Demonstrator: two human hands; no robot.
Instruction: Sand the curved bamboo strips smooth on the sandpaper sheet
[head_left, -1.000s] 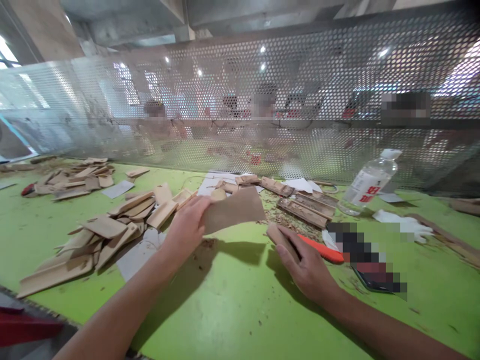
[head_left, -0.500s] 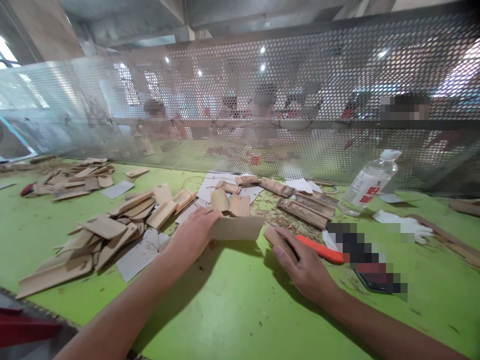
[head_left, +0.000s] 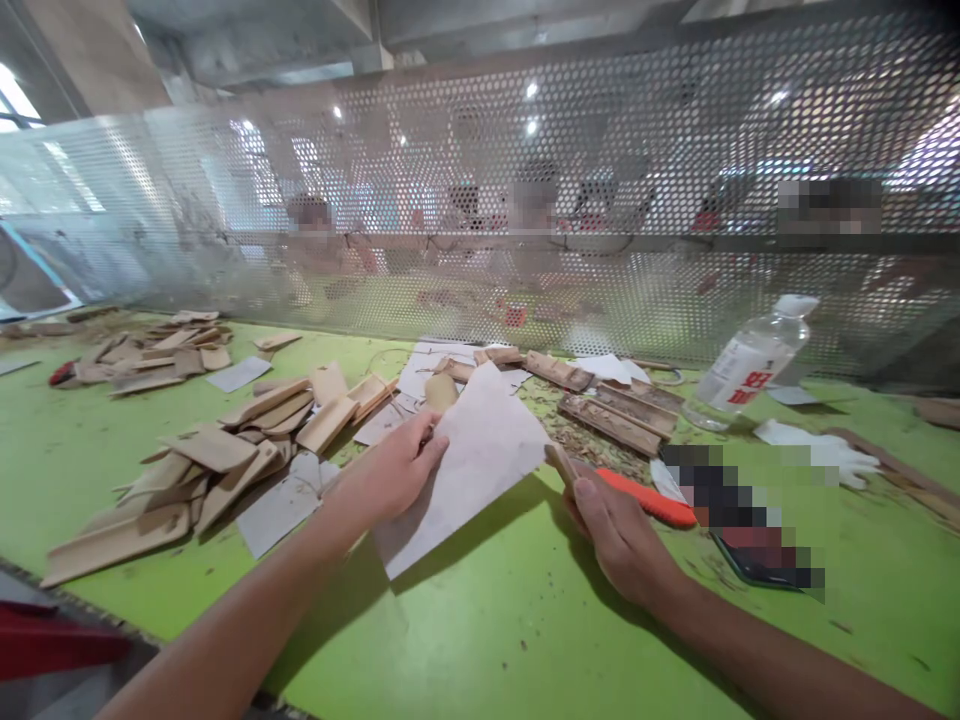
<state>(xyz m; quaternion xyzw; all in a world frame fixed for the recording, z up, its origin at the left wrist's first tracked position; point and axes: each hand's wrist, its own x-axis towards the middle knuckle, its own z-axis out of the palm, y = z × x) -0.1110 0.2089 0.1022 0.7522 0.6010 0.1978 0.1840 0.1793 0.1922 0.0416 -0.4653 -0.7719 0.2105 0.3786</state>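
My left hand [head_left: 401, 462] grips the left edge of a white paper sheet [head_left: 480, 450], which is tilted above the green table [head_left: 480, 640]. A small wooden piece [head_left: 561, 465] is pinched between the thumb and fingers of my right hand [head_left: 619, 530], beside the sheet's right corner. Behind the sheet, a curved bamboo piece [head_left: 441, 392] is partly covered. To the right of my right hand lies an orange-handled tool [head_left: 649, 497], partly hidden by the fingers.
Bamboo pieces [head_left: 217, 447] are heaped at the left, with another pile [head_left: 169, 350] farther back. Rough bamboo strips [head_left: 611, 425] and shavings lie behind my right hand. A bottle [head_left: 750, 365], a white glove [head_left: 817, 450] and a phone [head_left: 757, 560] are at the right, before a perforated screen [head_left: 450, 200].
The sheet in my left hand has turned from edge-on to showing its broad face, and covers one of the curved bamboo pieces. My right hand has shifted slightly right and turned its wooden piece.
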